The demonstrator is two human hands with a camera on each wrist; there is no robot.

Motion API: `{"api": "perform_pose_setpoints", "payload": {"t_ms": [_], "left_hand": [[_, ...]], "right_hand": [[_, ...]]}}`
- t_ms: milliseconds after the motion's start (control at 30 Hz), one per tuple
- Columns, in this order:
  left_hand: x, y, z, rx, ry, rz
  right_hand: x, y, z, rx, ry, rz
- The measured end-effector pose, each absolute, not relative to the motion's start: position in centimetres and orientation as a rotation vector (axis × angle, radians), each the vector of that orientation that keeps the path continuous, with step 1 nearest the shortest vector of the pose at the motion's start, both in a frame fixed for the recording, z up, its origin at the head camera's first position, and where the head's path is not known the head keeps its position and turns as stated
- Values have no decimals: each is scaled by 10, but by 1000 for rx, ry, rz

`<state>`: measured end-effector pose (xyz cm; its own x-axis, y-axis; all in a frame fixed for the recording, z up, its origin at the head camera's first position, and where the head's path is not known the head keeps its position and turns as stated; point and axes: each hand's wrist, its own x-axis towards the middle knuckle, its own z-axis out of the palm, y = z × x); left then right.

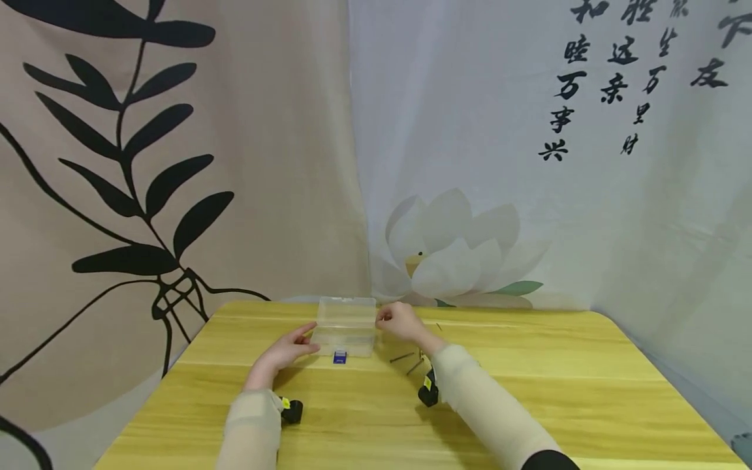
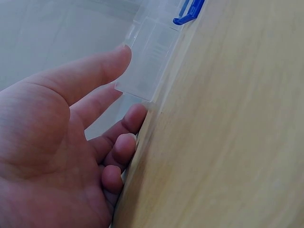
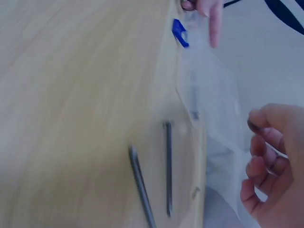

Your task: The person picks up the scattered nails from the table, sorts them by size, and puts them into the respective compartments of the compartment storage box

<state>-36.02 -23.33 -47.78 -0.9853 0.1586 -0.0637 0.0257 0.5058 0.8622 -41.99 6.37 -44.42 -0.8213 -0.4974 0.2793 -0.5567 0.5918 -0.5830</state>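
A clear plastic box (image 1: 343,341) stands on the table with its lid (image 1: 346,312) raised at the back and a blue latch (image 1: 339,357) at its front. My left hand (image 1: 286,351) holds the box's left end, thumb near the front corner, other fingers lower and behind. Beyond the box's right end, my right hand (image 1: 401,321) pinches a small dark thing, seemingly a nail (image 3: 253,126), mostly hidden by thumb and forefinger. A dark nail shape (image 3: 194,102) shows blurred through the box wall. Two long grey nails (image 3: 168,168) lie right of the box.
Another small piece (image 1: 438,326) lies farther back on the wooden table (image 1: 352,418). Each wrist carries a black camera (image 1: 292,411). A printed curtain (image 1: 294,163) hangs behind the table's far edge.
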Motion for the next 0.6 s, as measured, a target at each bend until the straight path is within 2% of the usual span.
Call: {"api": "perform_pose_setpoints", "payload": {"t_ms": [367, 600], "left_hand": [[-362, -233, -475, 155, 2589, 1476], [-361, -232, -474, 169, 2576, 1474]], "right_hand": [[-403, 129, -437, 933, -2737, 1215], [-390, 166, -446, 929, -2734, 1319]]}}
